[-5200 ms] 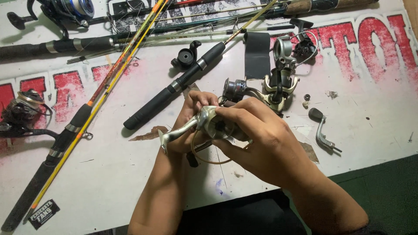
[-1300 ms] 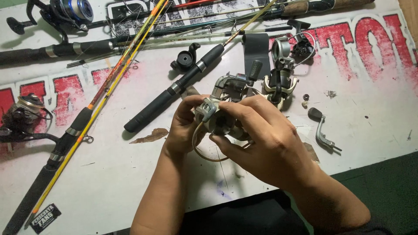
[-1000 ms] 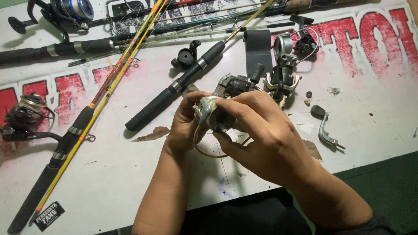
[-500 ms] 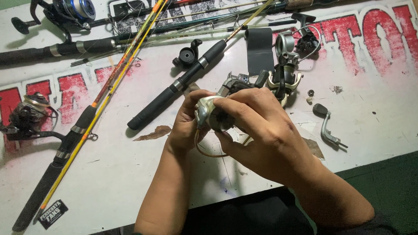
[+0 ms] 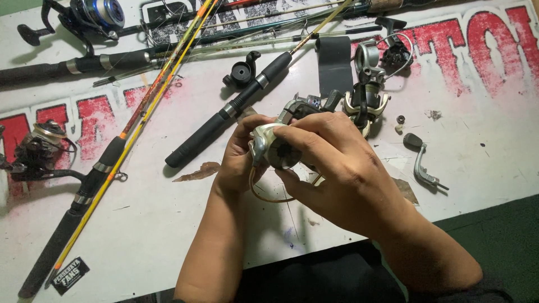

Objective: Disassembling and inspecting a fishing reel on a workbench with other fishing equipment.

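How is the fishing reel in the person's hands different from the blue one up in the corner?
The silver reel body is held off the table by the left hand and right hand; the blue reel lies untouched at the table's far left edge. The silver reel body looks pale and partly stripped; the blue reel has a shiny blue spool and its handle on. Both are spinning reels.

Reel body (image 5: 278,147) held above the surface (image 5: 168,247) at centre, rods (image 5: 224,112) lying left and behind, crank handle (image 5: 422,165) right, spare reel (image 5: 39,151) far left
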